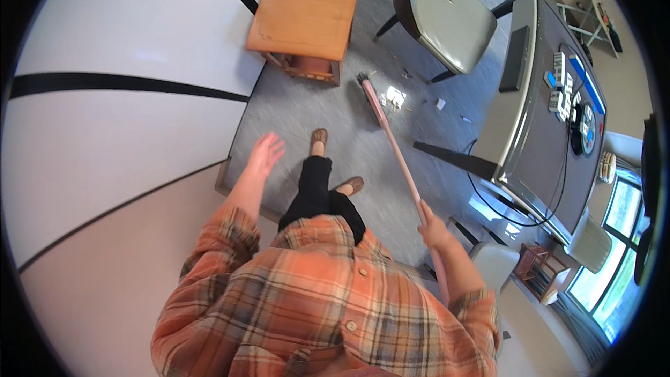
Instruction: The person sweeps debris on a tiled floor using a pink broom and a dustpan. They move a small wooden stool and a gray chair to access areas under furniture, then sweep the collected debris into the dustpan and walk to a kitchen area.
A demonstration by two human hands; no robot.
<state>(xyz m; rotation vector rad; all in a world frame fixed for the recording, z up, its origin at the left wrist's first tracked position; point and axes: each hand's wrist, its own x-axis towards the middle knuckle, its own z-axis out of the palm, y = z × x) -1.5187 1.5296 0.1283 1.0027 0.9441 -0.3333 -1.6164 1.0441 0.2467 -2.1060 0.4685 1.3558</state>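
Observation:
My right hand [435, 229] grips the pink handle of a broom [400, 159], which slants away from me across the floor. The dark bristles [362, 78] rest on the grey tiles near a wooden stool. Just right of the broom head lies a small pile of litter [393, 98], with scraps scattered around it. A crumpled white scrap [440, 103] sits apart from the pile. My left hand [265, 154] hangs in the air beside the white wall panels, its fingers apart and nothing in it.
A wooden stool [306, 15] stands against the wall panels [131, 136]. Right of it is a grey chair [455, 21]. A mahjong table [539, 141] with tiles [560, 84] and a black cable [515, 222] fills the right. Its leg [453, 159] reaches toward the broom. Another chair [494, 262] stands behind.

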